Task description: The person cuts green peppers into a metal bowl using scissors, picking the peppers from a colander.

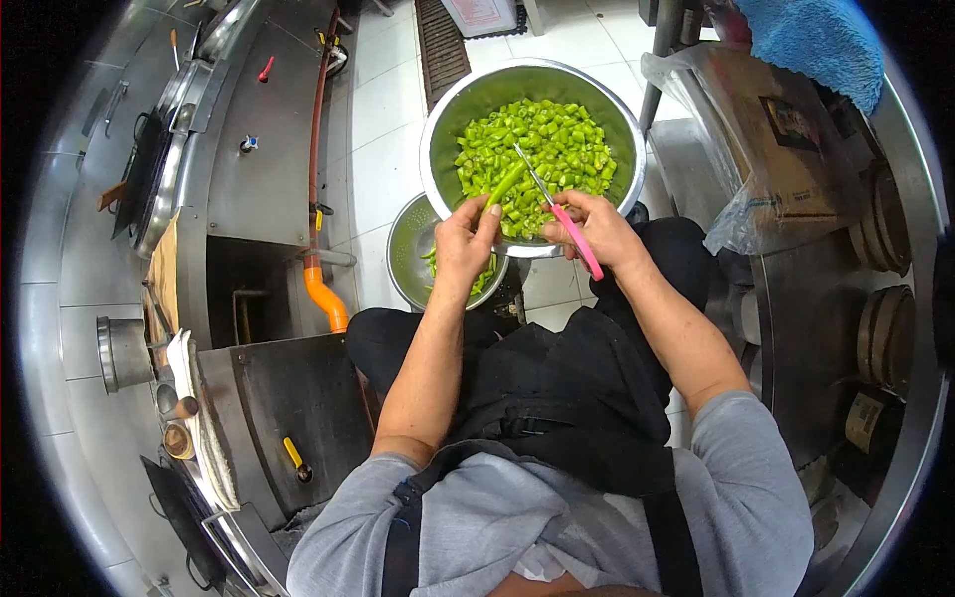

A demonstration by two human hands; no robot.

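My left hand (465,237) is closed round the lower end of a long green chili pepper (508,183), which points up over a large steel bowl (434,129). In my right hand (603,231) is a pair of scissors (577,241) with pink handles. Their blades are parted beside the pepper's upper part. Many cut green pepper pieces (542,134) lie in the bowl. Partly beneath it, on the left, a perforated steel colander (402,244) holds several whole green peppers (485,277). My left wrist hides part of the colander.
A steel stove counter (264,129) with an orange drain pipe (323,296) runs along the left. At the right stand a cardboard box (766,149) in plastic and a blue towel (821,45). White floor tiles (383,129) show behind the bowl.
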